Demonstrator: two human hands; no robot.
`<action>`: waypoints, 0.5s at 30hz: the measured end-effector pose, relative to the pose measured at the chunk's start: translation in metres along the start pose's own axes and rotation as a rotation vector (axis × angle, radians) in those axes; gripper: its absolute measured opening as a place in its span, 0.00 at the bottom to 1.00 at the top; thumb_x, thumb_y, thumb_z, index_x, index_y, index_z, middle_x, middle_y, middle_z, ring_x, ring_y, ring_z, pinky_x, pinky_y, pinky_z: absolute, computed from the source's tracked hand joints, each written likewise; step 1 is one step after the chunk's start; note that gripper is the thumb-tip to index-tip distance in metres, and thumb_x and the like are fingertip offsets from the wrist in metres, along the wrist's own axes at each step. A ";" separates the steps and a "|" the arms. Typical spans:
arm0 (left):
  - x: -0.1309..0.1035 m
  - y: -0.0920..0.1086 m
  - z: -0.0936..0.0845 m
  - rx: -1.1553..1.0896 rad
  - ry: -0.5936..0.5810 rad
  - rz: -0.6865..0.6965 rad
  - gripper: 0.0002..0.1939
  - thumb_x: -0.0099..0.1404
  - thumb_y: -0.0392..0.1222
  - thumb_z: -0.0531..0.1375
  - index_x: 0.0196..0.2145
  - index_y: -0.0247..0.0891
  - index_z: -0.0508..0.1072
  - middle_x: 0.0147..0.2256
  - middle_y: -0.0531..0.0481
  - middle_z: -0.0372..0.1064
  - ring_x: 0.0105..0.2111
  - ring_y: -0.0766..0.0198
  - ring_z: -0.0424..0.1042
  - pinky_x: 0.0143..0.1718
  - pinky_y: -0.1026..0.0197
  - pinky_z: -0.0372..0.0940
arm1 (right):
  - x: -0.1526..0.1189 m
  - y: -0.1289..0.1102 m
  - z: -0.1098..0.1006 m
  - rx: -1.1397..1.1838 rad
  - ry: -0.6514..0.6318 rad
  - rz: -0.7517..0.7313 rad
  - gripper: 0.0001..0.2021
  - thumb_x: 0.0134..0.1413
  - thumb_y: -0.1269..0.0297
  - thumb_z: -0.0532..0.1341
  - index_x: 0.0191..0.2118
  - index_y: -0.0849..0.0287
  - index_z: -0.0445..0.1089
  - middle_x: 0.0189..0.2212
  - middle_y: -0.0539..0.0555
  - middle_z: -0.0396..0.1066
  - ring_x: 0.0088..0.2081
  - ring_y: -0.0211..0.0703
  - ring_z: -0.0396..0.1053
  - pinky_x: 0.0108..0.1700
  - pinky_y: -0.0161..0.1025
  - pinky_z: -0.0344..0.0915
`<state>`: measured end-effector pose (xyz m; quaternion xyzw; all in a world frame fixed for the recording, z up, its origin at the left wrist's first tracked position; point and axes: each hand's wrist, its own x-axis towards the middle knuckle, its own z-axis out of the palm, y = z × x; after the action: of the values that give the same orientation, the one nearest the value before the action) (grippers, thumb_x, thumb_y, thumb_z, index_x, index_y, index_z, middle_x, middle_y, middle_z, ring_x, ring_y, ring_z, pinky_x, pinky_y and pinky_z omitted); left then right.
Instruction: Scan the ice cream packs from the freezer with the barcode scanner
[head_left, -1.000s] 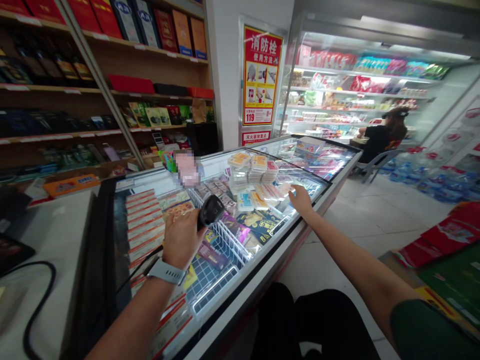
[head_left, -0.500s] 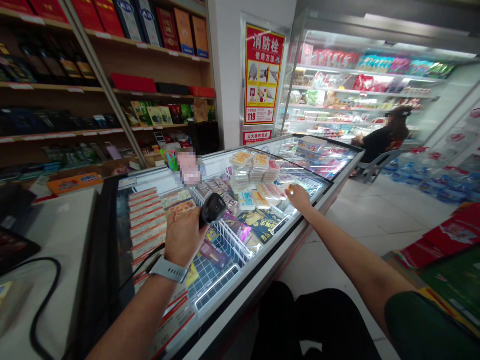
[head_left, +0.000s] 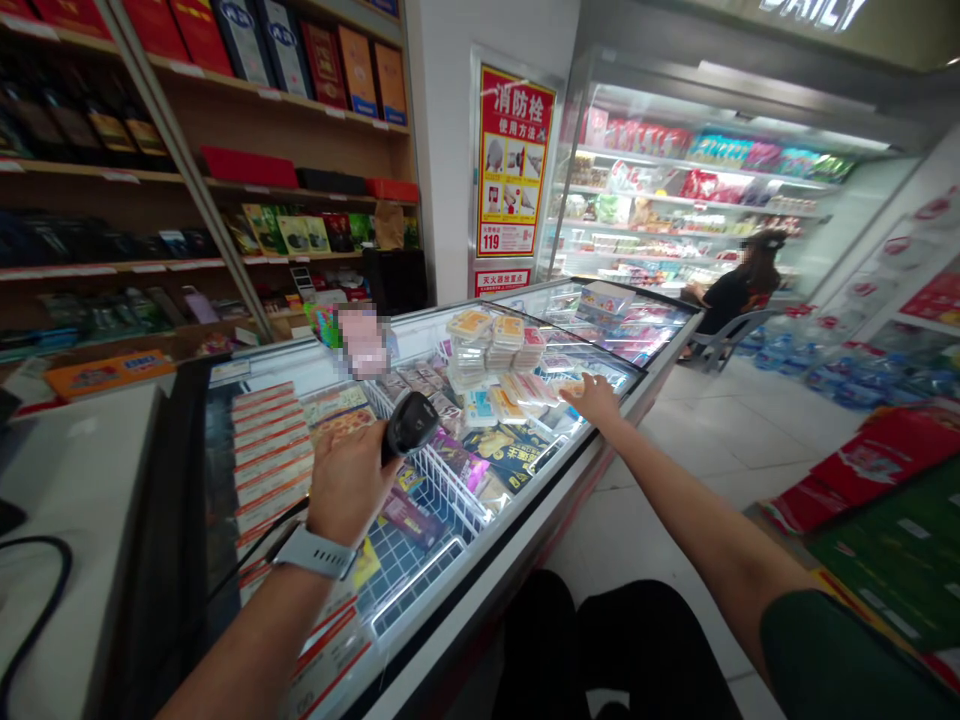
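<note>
My left hand [head_left: 349, 482], with a grey watch strap at its wrist, is closed round a black handheld barcode scanner [head_left: 410, 428]. The scanner's head points away from me above a white wire basket [head_left: 442, 500] in the chest freezer [head_left: 480, 572], and its cable runs back past my wrist. Over the freezer's right side, my right hand [head_left: 596, 402] has its fingers apart and slightly bent, holding nothing I can see. Just left of its fingertips lie flat clear packs [head_left: 526, 388]. Behind them rise stacks of clear plastic boxes [head_left: 469, 352] with yellow tops.
A counter [head_left: 90, 500] with a black cable stands at the left. Shelves [head_left: 300, 180] of boxes and bottles line the back left. A seated person [head_left: 739, 290] is beyond the freezer, near bottled water packs [head_left: 847, 360]. Red cartons [head_left: 847, 465] stand at the right.
The view has shifted slightly to the right. My left hand keeps hold of the scanner. My right hand's fingers have spread a little more beside the packs.
</note>
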<state>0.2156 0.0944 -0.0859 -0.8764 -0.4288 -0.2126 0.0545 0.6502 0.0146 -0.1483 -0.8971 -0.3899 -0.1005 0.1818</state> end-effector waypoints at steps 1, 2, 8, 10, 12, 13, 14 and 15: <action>0.000 -0.001 0.000 -0.002 0.000 0.002 0.15 0.65 0.47 0.53 0.45 0.38 0.70 0.44 0.40 0.75 0.44 0.50 0.73 0.54 0.49 0.53 | 0.002 0.004 0.000 0.012 -0.023 -0.071 0.35 0.55 0.44 0.57 0.61 0.66 0.58 0.61 0.74 0.55 0.61 0.66 0.55 0.56 0.58 0.56; 0.001 -0.001 0.000 -0.002 -0.003 0.007 0.15 0.65 0.47 0.53 0.46 0.38 0.70 0.44 0.40 0.75 0.44 0.49 0.73 0.54 0.49 0.54 | 0.005 0.007 0.000 0.018 -0.043 -0.127 0.33 0.57 0.47 0.57 0.62 0.65 0.57 0.62 0.71 0.54 0.62 0.61 0.55 0.58 0.54 0.56; 0.002 -0.003 0.001 0.010 -0.003 0.016 0.14 0.65 0.45 0.52 0.45 0.37 0.70 0.43 0.39 0.75 0.43 0.48 0.73 0.53 0.47 0.55 | 0.007 0.021 -0.005 0.020 -0.105 -0.285 0.27 0.56 0.58 0.60 0.60 0.61 0.60 0.57 0.61 0.65 0.58 0.50 0.62 0.58 0.44 0.59; 0.002 -0.002 0.000 0.012 -0.011 0.016 0.14 0.64 0.45 0.53 0.45 0.38 0.70 0.42 0.40 0.76 0.43 0.48 0.73 0.53 0.47 0.55 | 0.006 0.025 -0.008 0.009 -0.115 -0.284 0.28 0.54 0.59 0.61 0.59 0.63 0.62 0.54 0.62 0.68 0.56 0.50 0.64 0.56 0.42 0.61; 0.002 -0.001 -0.002 0.017 -0.017 0.019 0.14 0.64 0.45 0.53 0.45 0.38 0.70 0.42 0.41 0.76 0.42 0.49 0.73 0.53 0.48 0.55 | 0.006 0.027 -0.012 -0.010 -0.127 -0.269 0.27 0.52 0.60 0.62 0.58 0.64 0.63 0.51 0.61 0.70 0.53 0.49 0.67 0.54 0.40 0.62; 0.002 -0.001 -0.003 0.023 -0.018 0.020 0.14 0.64 0.46 0.53 0.45 0.38 0.70 0.42 0.41 0.76 0.42 0.49 0.73 0.52 0.48 0.56 | 0.007 0.028 -0.014 -0.021 -0.133 -0.258 0.27 0.52 0.60 0.63 0.57 0.64 0.64 0.50 0.61 0.70 0.52 0.49 0.67 0.53 0.39 0.62; 0.002 0.000 -0.003 0.030 -0.019 0.021 0.14 0.64 0.46 0.53 0.44 0.38 0.70 0.42 0.40 0.76 0.41 0.49 0.73 0.52 0.48 0.56 | 0.008 0.029 -0.017 -0.034 -0.138 -0.245 0.26 0.51 0.60 0.64 0.56 0.64 0.65 0.48 0.61 0.71 0.51 0.48 0.68 0.51 0.38 0.63; 0.002 0.000 -0.004 0.038 -0.019 0.022 0.15 0.65 0.47 0.52 0.44 0.38 0.70 0.41 0.40 0.76 0.41 0.49 0.74 0.52 0.48 0.56 | 0.009 0.030 -0.019 -0.047 -0.144 -0.231 0.25 0.51 0.59 0.64 0.54 0.64 0.67 0.47 0.61 0.72 0.49 0.49 0.69 0.50 0.37 0.63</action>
<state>0.2153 0.0946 -0.0813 -0.8817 -0.4237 -0.1957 0.0691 0.6774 -0.0058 -0.1356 -0.8551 -0.5003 -0.0652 0.1193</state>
